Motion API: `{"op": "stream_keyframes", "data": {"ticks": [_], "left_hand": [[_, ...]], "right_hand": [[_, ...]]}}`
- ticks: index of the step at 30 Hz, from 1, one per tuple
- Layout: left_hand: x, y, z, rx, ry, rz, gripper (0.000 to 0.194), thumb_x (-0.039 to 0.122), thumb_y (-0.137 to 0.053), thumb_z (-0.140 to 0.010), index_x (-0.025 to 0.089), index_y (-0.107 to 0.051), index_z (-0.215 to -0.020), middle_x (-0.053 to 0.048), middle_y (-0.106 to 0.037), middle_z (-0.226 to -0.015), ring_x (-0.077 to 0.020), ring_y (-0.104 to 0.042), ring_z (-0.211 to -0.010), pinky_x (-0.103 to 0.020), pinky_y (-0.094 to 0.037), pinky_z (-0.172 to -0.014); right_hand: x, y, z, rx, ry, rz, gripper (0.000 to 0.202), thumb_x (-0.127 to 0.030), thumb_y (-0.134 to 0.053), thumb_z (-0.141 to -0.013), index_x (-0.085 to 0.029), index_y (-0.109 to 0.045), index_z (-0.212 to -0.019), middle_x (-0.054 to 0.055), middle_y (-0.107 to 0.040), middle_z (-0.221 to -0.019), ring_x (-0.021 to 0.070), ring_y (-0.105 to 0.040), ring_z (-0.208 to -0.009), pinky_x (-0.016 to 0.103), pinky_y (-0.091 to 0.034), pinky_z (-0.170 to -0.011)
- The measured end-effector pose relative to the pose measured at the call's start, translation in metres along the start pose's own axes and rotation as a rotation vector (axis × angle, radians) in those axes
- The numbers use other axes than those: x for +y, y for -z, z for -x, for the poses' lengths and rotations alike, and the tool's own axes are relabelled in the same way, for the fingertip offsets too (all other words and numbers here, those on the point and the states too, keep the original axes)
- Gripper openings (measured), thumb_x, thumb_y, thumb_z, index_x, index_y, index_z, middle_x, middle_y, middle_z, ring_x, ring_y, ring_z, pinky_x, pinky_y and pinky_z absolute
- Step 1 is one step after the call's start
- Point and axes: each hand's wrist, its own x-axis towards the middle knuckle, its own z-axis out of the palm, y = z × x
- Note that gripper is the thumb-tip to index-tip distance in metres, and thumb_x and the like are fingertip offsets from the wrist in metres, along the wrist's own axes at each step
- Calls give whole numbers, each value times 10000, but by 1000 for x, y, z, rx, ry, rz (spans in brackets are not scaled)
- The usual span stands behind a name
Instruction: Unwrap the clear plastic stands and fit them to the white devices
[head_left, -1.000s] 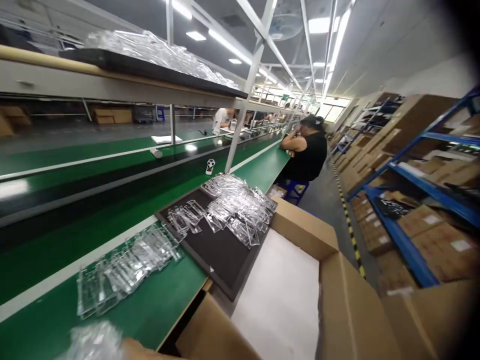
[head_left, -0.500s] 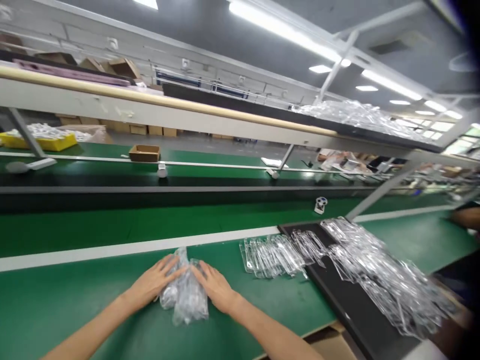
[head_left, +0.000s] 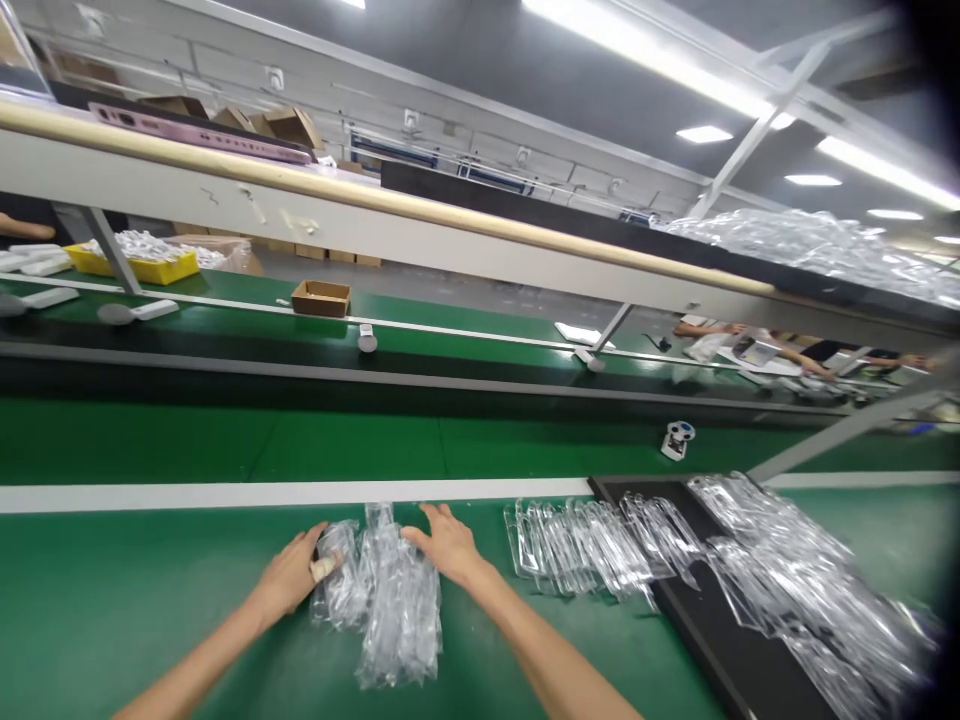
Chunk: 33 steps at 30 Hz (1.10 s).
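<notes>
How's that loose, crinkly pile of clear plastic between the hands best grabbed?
Grip the clear plastic pile by its outer edges, left hand from the left, right hand from the right: it lies loose, partly split down the middle, so inward pressure should gather it.

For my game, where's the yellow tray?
In the head view, the yellow tray stands at left, on the far table, left of the small brown box.
</notes>
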Motion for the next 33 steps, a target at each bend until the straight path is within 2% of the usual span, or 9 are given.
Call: {"op": "stream_keyframes", "data": {"ticks": [3, 7, 12, 15, 18, 21, 24, 30, 33], "left_hand": [[9, -11, -15, -11, 41, 99, 511, 372, -476, -731, 142, -428, -1185, -88, -604, -863, -163, -578, -516, -197, -374, -316], [12, -13, -22, -2, 98, 198, 221, 298, -542, -657, 177, -470, -827, 43, -483, -550, -112, -494, -419, -167, -354, -323], [12, -11, -11, 6, 88, 372, 288, 323, -622, -575, 190, -426, -739, 60, -489, -533, -97, -474, -423, -146, -263, -296], [14, -5, 1, 13, 85, 487, 343, 413, -639, -586, 175, -456, -752, 62, -484, -478, -89, -463, -415, -147, -253, -324], [19, 4, 14, 8, 97, 592, 437, 523, -634, -600, 147, -522, -794, 39, -511, -501, -104, -514, -481, -180, -374, -405], [23, 15, 29, -49, 134, 694, 569, 549, -662, -597, 114, -572, -953, -16, -614, -619, -141, -595, -601, -263, -508, -601], [24, 22, 38, -112, 155, 749, 631, 494, -700, -601, 91, -571, -1070, -57, -675, -728, -184, -638, -749, -312, -513, -778], [19, 20, 39, -9, 20, 478, 303, 428, -633, -619, 131, -599, -672, 4, -572, -501, -139, -531, -482, -234, -396, -451], [23, 17, 40, 48, -27, 446, 291, 442, -594, -646, 160, -540, -598, 19, -534, -452, -128, -489, -450, -240, -387, -470]], "right_hand": [[-28, -7, -33, -48, 23, -8, 637, -489, -556, -790, -185, -404, -1329, 172, -477, -1286, 303, -530, -1114, 403, -389, -899], [-50, -27, -62, -99, 25, -26, 504, -252, -662, -713, -165, -514, -1187, 138, -555, -1169, 267, -578, -1023, 361, -417, -829], [-45, -36, -66, -53, 102, -150, 190, -163, -559, -760, -157, -603, -945, 56, -646, -931, 191, -594, -873, 310, -416, -758], [-36, -23, -56, -6, 186, -262, 118, -158, -523, -769, -185, -632, -803, 22, -667, -811, 166, -601, -806, 261, -408, -720], [-30, -2, -36, 42, 276, -372, 169, -144, -485, -777, -189, -645, -746, 14, -676, -796, 149, -606, -793, 239, -415, -733], [-27, 22, -8, 71, 348, -457, 204, -146, -465, -783, -194, -662, -760, 13, -683, -886, 139, -608, -836, 230, -424, -766], [-20, 46, 20, 67, 377, -588, 213, -172, -457, -783, -202, -667, -790, 13, -688, -925, 149, -620, -817, 252, -453, -727], [4, 74, 54, 314, 310, -587, 241, -274, -457, -818, -215, -678, -891, 35, -685, -878, 180, -612, -799, 304, -454, -716], [11, 75, 62, 309, 309, -534, 269, -301, -440, -849, -234, -667, -977, 24, -696, -862, 183, -612, -793, 311, -456, -722]]}}
